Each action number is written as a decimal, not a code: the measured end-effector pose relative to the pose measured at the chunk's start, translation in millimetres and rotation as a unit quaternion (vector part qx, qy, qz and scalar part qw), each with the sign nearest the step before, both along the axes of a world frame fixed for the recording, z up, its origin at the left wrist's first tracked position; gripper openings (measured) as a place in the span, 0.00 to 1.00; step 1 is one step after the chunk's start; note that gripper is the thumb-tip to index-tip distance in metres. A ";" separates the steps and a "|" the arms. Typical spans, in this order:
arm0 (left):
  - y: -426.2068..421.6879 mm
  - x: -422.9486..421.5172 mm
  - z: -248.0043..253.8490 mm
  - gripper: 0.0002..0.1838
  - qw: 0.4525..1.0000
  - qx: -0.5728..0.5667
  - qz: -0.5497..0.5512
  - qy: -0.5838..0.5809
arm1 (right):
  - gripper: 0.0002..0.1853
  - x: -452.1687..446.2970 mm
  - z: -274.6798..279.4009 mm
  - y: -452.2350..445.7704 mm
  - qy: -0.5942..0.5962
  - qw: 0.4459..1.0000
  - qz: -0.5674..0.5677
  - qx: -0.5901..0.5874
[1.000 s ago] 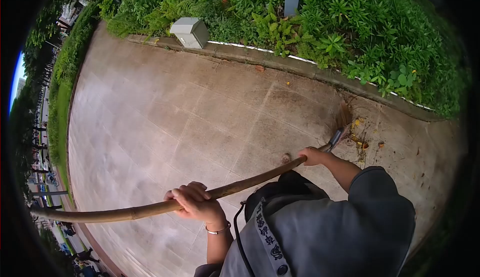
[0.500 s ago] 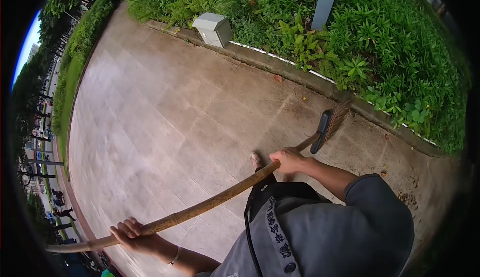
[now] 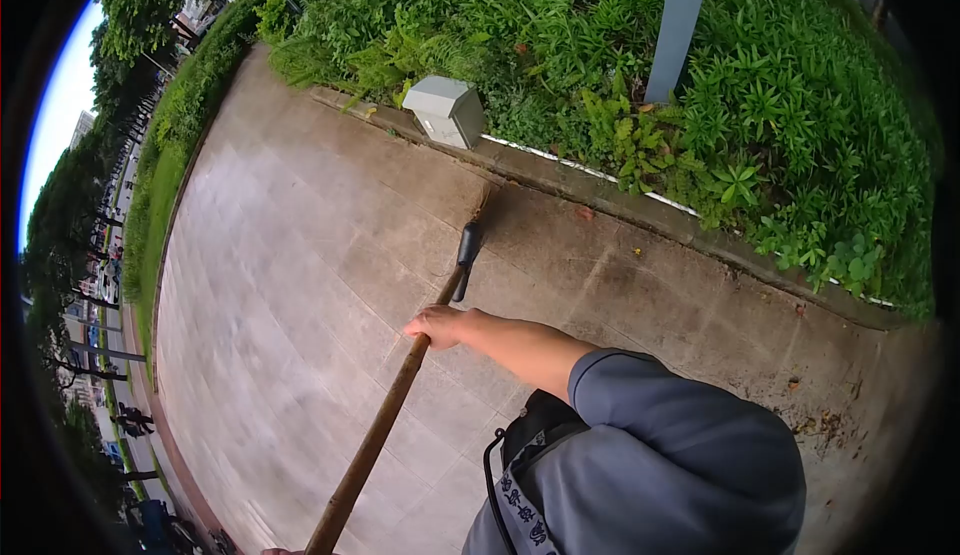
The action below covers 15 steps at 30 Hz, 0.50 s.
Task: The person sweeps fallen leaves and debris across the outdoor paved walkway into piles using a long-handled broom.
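Note:
A long-handled broom (image 3: 378, 430) slants up from the bottom edge, its dark head (image 3: 468, 245) out on the paving near the curb. My right hand (image 3: 440, 326) is closed round the wooden handle a short way below the head. Of my left hand (image 3: 283, 552) only a sliver shows at the bottom edge, against the handle's lower part; most of it is cut off. Thin bristles point toward the curb and look blurred.
A low curb (image 3: 560, 182) borders the planting bed (image 3: 770, 105). A grey box (image 3: 445, 112) stands by the curb, and a grey post (image 3: 678, 35) rises from the plants. Dry leaves and debris (image 3: 825, 425) lie on the paving (image 3: 290, 285) at the right.
The broom head has swung left along the curb, toward the grey box. My right hand has moved left with it, while my left hand has dropped almost out of view.

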<state>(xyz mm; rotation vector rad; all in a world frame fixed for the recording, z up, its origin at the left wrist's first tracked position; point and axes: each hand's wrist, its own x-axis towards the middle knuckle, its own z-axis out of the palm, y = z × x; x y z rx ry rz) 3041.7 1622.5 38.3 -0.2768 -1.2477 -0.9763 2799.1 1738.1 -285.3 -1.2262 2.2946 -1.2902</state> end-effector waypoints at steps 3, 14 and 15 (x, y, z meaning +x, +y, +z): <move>12.7 -29.9 -9.3 0.08 0.995 0.040 -0.059 -0.064 | 0.06 26.2 -35.8 65.2 -0.049 0.993 -0.109 -0.007; 219.3 -42.3 -180.6 0.08 0.806 0.267 -0.344 -0.401 | 0.06 301.9 -96.4 458.0 -0.220 0.889 -0.338 0.216; 243.1 -29.5 -195.5 0.08 0.761 0.261 -0.362 -0.470 | 0.07 324.4 -112.0 496.3 -0.231 0.872 -0.342 0.266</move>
